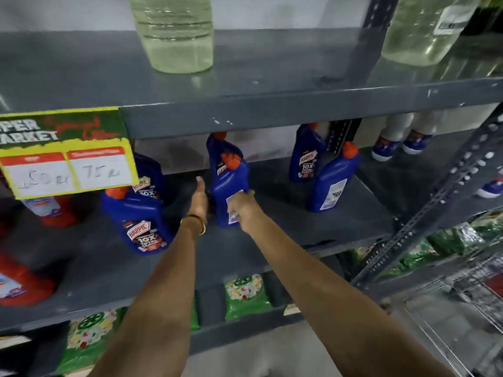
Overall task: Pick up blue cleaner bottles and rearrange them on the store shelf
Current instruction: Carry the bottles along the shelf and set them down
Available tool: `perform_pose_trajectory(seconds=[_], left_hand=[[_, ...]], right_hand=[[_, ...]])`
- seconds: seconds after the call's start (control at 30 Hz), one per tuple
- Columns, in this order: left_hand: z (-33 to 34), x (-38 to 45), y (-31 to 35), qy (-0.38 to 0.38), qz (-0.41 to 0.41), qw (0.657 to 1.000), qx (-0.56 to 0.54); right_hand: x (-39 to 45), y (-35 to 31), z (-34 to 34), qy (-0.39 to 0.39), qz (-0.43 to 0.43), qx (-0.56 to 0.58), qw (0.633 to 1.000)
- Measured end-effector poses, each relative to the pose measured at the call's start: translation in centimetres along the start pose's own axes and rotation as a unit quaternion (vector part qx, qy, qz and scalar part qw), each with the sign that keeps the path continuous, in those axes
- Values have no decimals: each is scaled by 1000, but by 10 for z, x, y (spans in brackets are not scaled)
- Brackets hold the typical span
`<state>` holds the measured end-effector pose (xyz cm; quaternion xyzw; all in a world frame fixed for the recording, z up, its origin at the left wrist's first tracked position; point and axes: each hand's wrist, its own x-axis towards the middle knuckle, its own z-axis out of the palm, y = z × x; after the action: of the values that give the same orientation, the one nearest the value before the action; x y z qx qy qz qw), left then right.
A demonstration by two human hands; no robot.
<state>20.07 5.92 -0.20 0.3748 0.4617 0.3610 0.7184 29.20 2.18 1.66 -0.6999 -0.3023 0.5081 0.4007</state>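
Several blue cleaner bottles with orange caps stand on the grey middle shelf (285,221). My right hand (243,210) is closed on the lower part of the centre blue bottle (228,180), which stands upright with another blue bottle (217,148) right behind it. My left hand (199,198), with a gold bangle at the wrist, reaches in flat just left of that bottle, fingers extended; whether it touches is unclear. Two blue bottles stand at the left (141,221) (148,178), and two at the right (333,178) (304,153).
A yellow price sign (65,153) hangs from the upper shelf at left. Red bottles (24,281) stand at far left. Clear bottles of pale liquid (177,34) stand on the upper shelf. Green packets (245,295) fill the shelf below. A perforated metal upright (435,202) crosses at right.
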Motion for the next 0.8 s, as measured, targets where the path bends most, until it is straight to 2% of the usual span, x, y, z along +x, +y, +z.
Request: perform_pose_trajectory(seconds=[0.07, 0.17, 0.33, 0.53, 0.63, 0.8], left_hand=[[4, -6, 4, -7, 14, 999, 30], [7, -12, 10, -38, 23, 996, 75], [-1, -28, 14, -38, 27, 995, 86], [-3, -46, 1, 9, 8, 998, 69], [-3, -50, -6, 42, 26, 996, 74], [-3, -53, -12, 158, 77, 981, 83]], right_hand=[[-1, -2, -2, 2, 17, -4, 1000], [-1, -7, -12, -24, -24, -42, 999], [-6, -32, -33, -172, -105, -143, 969], [-2, -39, -45, -208, -148, -230, 939], [2, -40, -51, -226, -174, -223, 932], [10, -34, -58, -231, -191, -193, 934]])
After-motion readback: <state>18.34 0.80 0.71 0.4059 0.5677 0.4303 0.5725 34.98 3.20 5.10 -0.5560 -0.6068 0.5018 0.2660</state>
